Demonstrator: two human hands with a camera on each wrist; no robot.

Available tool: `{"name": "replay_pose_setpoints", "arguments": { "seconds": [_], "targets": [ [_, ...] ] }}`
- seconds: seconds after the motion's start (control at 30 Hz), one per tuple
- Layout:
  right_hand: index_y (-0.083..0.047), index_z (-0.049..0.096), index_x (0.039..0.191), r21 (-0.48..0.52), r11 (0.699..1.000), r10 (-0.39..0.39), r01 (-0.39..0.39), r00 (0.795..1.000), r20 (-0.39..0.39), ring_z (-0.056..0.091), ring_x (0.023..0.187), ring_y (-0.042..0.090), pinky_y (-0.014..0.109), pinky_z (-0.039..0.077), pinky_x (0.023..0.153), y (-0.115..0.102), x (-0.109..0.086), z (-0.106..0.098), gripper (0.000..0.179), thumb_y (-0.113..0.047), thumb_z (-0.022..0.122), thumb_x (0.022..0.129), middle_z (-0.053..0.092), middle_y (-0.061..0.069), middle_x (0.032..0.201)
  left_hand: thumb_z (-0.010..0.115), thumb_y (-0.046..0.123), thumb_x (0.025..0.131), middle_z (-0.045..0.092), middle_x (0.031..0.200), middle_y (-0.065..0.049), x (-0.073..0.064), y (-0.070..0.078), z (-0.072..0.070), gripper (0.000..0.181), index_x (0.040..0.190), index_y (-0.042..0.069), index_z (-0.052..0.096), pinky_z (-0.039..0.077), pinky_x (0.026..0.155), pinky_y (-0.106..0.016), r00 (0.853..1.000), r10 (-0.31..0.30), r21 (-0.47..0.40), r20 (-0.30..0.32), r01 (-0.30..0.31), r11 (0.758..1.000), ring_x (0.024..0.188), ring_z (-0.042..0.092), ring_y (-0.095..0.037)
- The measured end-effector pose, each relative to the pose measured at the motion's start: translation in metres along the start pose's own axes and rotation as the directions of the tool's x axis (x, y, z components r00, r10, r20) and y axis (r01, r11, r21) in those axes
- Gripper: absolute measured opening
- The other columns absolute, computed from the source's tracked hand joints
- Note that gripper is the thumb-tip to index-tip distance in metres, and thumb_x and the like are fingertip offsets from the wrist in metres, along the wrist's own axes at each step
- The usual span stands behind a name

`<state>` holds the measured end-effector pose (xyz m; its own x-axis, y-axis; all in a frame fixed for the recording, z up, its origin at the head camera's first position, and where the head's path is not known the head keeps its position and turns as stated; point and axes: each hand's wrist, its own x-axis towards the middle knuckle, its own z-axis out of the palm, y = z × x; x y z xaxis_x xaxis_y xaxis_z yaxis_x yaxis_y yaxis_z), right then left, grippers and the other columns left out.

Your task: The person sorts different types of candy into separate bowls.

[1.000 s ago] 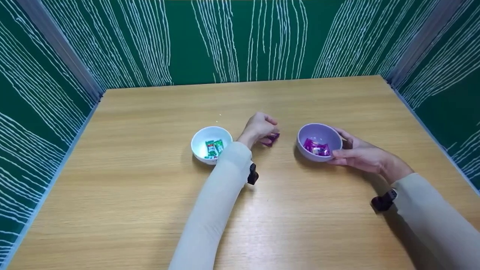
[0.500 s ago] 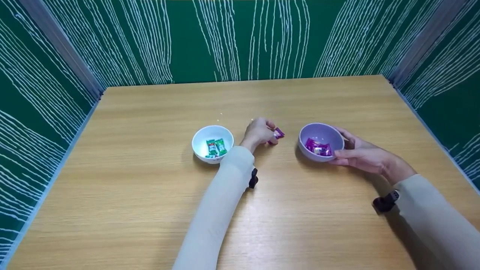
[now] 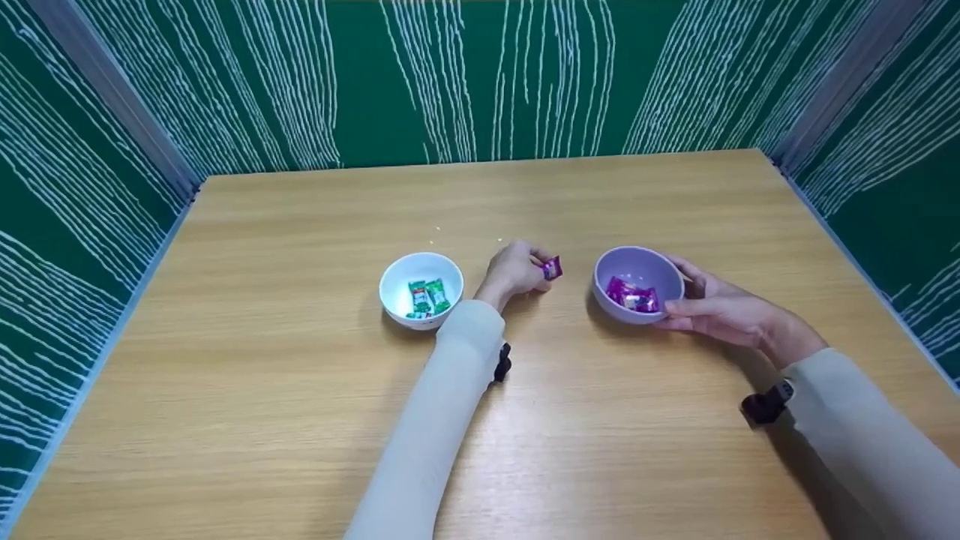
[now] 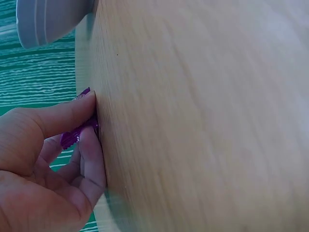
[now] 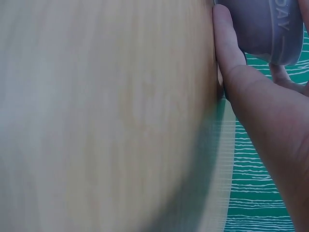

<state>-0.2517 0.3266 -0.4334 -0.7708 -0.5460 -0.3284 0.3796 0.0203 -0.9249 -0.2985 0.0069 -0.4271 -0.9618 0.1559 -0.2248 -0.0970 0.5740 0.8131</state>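
My left hand (image 3: 514, 271) pinches a purple wrapped candy (image 3: 552, 268) between thumb and fingers, low over the table between two bowls. The left wrist view shows the wrapper's crimped end (image 4: 70, 139) sticking out between thumb and fingers, close to the wood. My right hand (image 3: 724, 311) holds the purple bowl (image 3: 628, 262) by its right side, thumb near the rim. Several purple candies (image 3: 632, 295) lie inside that bowl. Raised letters mark the bowl's wall (image 5: 285, 29) in the right wrist view, with a finger stretched along the table beside its base.
A white bowl (image 3: 418, 265) with several green wrapped candies (image 3: 428, 297) stands left of my left hand. Tiny pale crumbs lie on the wooden table (image 3: 262, 360) behind it. Green panels (image 3: 480, 90) with white streaks border the table's back and sides.
The purple candy has turned in my left hand and now shows at the fingertips. That hand has shifted slightly nearer to me. My right hand and both bowls stay in place.
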Motion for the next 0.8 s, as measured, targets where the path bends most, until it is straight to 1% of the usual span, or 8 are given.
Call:
{"name": "replay_pose_setpoints", "arguments": {
  "seconds": [0.13,0.3,0.47,0.7,0.8],
  "targets": [
    [-0.030,0.009,0.162,-0.009,1.000,-0.001,0.001,1.000,0.002,0.041,0.136,0.031,0.050,0.044,0.108,-0.0002,0.0001,-0.0009,0.083,0.001,0.055,0.102,0.005,0.010,0.160,0.084,-0.004,0.077,0.072,0.103,-0.003,-0.0005,-0.0018,0.0001,0.039,0.112,0.010,0.075,0.051,0.083,-0.025,1.000,0.018,-0.006,-0.015,-0.018,1.000,0.096,0.064,-0.018],
    [-0.031,0.009,0.163,0.007,1.000,0.011,-0.011,1.000,-0.006,0.039,0.137,0.032,0.050,0.044,0.108,0.0016,-0.0001,-0.0022,0.082,0.001,0.055,0.102,0.005,0.010,0.160,0.084,-0.003,0.078,0.072,0.106,-0.004,-0.0008,-0.0013,0.0013,0.039,0.114,0.010,0.075,0.052,0.075,-0.022,1.000,0.015,0.000,-0.004,-0.015,1.000,0.095,0.064,-0.018],
    [-0.031,0.009,0.163,0.017,0.999,0.028,-0.028,0.999,-0.023,0.031,0.141,0.037,0.049,0.044,0.109,0.0021,0.0016,0.0004,0.082,0.000,0.055,0.102,0.005,0.009,0.161,0.082,-0.005,0.080,0.071,0.106,-0.005,-0.0001,-0.0022,0.0005,0.038,0.114,0.010,0.074,0.056,0.066,-0.022,1.000,-0.019,-0.027,0.017,0.019,0.999,0.090,0.065,-0.017],
    [-0.029,0.006,0.163,0.021,0.999,0.027,-0.027,0.999,-0.031,0.025,0.143,0.039,0.049,0.044,0.109,-0.0005,0.0019,0.0033,0.085,0.000,0.058,0.101,0.000,0.009,0.162,0.081,-0.006,0.079,0.073,0.108,-0.005,0.0012,-0.0018,0.0000,0.037,0.113,0.009,0.075,0.056,0.062,-0.020,1.000,0.015,0.003,0.020,-0.015,1.000,0.085,0.066,-0.015],
    [-0.029,0.006,0.163,0.021,0.999,0.031,-0.030,0.999,-0.039,0.024,0.143,0.039,0.049,0.044,0.109,-0.0017,-0.0002,0.0025,0.085,-0.001,0.057,0.101,0.000,0.009,0.162,0.080,-0.006,0.080,0.072,0.107,-0.006,0.0016,0.0000,0.0015,0.036,0.113,0.008,0.075,0.056,0.062,-0.020,0.999,0.015,-0.009,0.029,-0.015,1.000,0.085,0.065,-0.014]
  ]
}}
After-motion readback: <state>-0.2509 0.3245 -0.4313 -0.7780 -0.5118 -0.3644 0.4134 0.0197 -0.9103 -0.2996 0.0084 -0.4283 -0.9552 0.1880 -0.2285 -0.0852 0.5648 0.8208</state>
